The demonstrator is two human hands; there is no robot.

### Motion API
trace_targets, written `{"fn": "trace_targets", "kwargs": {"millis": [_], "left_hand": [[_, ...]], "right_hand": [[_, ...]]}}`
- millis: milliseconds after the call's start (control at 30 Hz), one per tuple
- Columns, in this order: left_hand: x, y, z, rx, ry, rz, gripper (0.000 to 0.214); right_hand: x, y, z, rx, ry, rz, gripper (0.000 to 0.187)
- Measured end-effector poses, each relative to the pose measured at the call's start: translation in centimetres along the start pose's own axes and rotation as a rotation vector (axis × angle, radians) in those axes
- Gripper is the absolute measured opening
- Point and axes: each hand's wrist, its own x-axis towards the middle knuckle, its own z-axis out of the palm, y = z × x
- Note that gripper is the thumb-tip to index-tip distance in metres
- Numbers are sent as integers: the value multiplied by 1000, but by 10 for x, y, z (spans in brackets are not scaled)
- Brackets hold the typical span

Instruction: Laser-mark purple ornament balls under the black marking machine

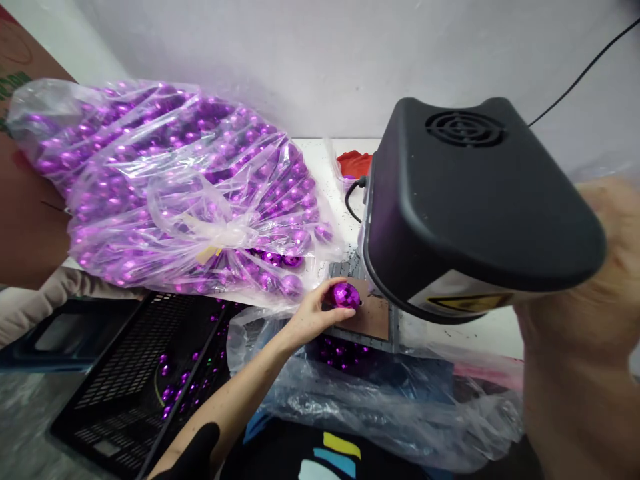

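My left hand (325, 308) is closed around a shiny purple faceted ball ornament (346, 295), thumb on the near side. It holds the ball above a brown board (371, 319) on the grey base of a press-like machine. Over the base juts the machine's large black housing (480, 207), with a round vent on top and a yellow warning label. At the far right, my right hand (613, 230) is raised beside the housing. That hand is blurred, and its fingers are hidden behind the housing.
A tied clear bag (190, 187) full of purple balls lies left on the white table (320, 157). Below it, a black crate (115, 373) holds loose purple balls. Clear plastic film (390, 400) hangs at the table's front. A cardboard box (30, 213) stands far left.
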Motion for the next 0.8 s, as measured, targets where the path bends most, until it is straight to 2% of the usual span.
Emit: {"fn": "trace_targets", "kwargs": {"millis": [100,233,333,433,667,800], "left_hand": [[10,-6,6,98,24,50,53],[13,-18,11,399,94,136,54],[12,-26,16,519,120,266,55],[13,-30,25,566,94,349,53],[15,-20,42,669,19,311,41],[14,-18,44,632,39,314,43]], "right_hand": [[3,-5,2,91,12,82,40],[4,-7,7,196,41,82,58],[4,-6,9,237,41,76,58],[3,-5,10,194,46,70,59],[3,-7,8,145,76,60,60],[1,-7,8,110,37,47,47]]}}
